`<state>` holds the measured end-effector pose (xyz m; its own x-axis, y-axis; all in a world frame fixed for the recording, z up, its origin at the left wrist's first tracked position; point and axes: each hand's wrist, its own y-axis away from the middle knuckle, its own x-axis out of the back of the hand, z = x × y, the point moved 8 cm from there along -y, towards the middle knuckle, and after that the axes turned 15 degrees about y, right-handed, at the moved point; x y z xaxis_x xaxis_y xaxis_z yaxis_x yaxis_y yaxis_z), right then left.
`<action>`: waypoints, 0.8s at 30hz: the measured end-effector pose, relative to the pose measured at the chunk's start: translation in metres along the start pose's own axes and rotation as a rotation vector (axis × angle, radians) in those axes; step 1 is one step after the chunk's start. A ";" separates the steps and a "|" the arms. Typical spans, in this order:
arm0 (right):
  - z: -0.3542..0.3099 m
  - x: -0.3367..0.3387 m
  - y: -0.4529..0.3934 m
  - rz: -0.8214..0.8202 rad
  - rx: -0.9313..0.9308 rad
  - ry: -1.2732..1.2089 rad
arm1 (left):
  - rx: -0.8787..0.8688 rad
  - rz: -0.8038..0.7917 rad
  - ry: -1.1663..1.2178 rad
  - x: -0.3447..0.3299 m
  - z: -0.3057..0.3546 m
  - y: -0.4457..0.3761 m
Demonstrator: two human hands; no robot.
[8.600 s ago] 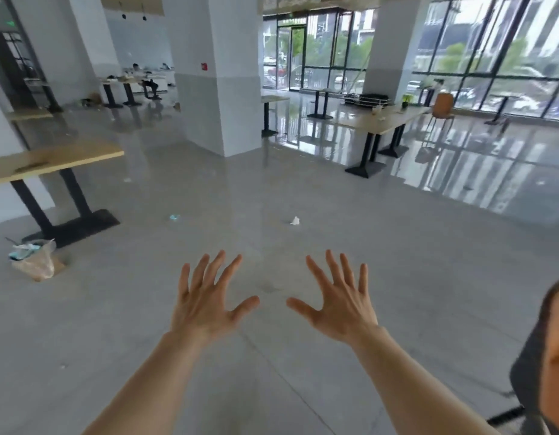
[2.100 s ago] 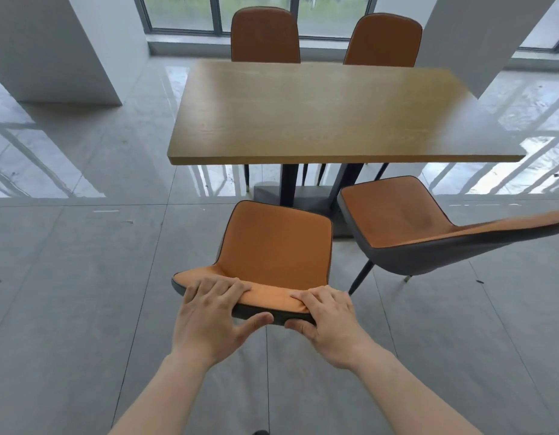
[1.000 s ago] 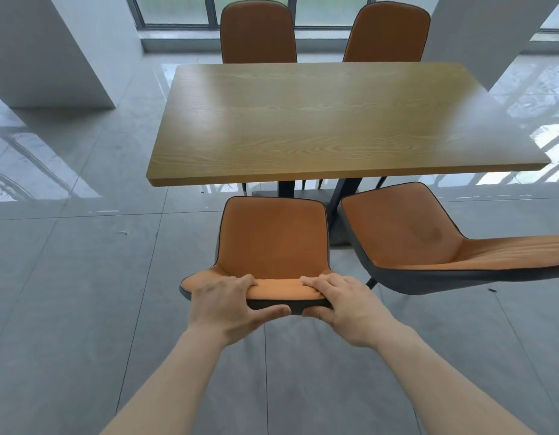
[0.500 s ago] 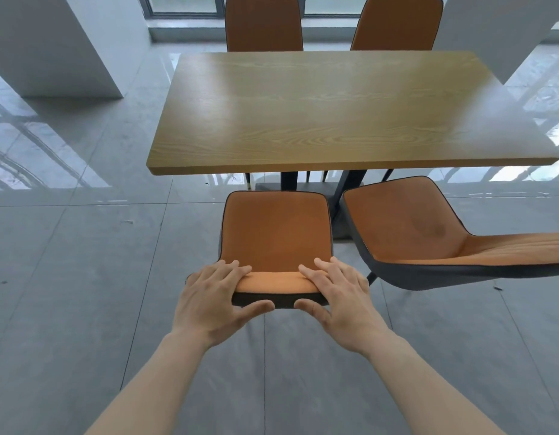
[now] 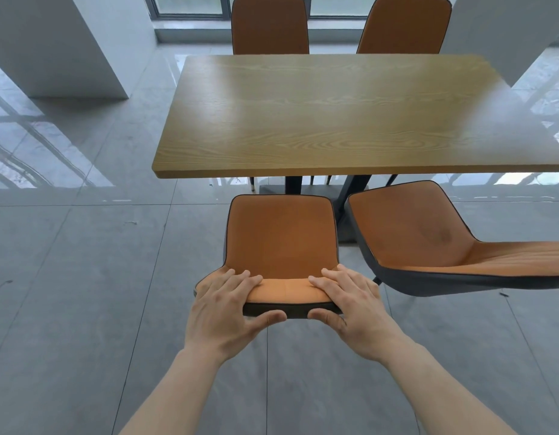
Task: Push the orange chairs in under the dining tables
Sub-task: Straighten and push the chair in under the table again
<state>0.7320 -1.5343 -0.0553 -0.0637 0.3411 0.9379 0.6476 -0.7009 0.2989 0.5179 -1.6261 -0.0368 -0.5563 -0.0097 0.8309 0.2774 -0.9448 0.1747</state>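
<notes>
Both hands' fingers [image 5: 237, 279] clasp the near chair [image 5: 281, 243]; neighbouring chair [image 5: 428, 243] sits askew beside it.

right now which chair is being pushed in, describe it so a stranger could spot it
Find the wooden table. On its near side stand two orange chairs; it is the left chair. Unlike the skewed right chair, it faces the table squarely, left hand and right hand gripping its backrest.

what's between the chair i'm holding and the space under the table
Nothing visible on the floor ahead of the held chair. The table has a dark central base further in, and the second chair sits close on the right, turned sideways.
</notes>
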 end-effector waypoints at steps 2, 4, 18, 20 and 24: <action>0.002 0.000 0.002 -0.017 -0.006 0.001 | -0.006 -0.006 -0.003 -0.001 0.002 0.002; 0.000 0.000 0.003 -0.025 -0.012 0.004 | -0.010 -0.007 0.011 -0.002 0.001 0.001; 0.006 0.020 0.022 -0.029 -0.140 0.041 | -0.035 -0.053 0.002 0.008 0.008 0.002; 0.029 0.031 0.036 0.036 -0.177 0.032 | -0.054 0.003 -0.018 0.017 0.023 0.000; 0.107 0.056 0.069 0.064 -0.271 0.069 | -0.081 0.020 0.002 0.010 0.080 -0.011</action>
<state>0.8546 -1.4965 -0.0011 -0.0870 0.2533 0.9635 0.4257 -0.8649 0.2658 0.5720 -1.5892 0.0119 -0.5530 -0.0294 0.8327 0.2246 -0.9677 0.1149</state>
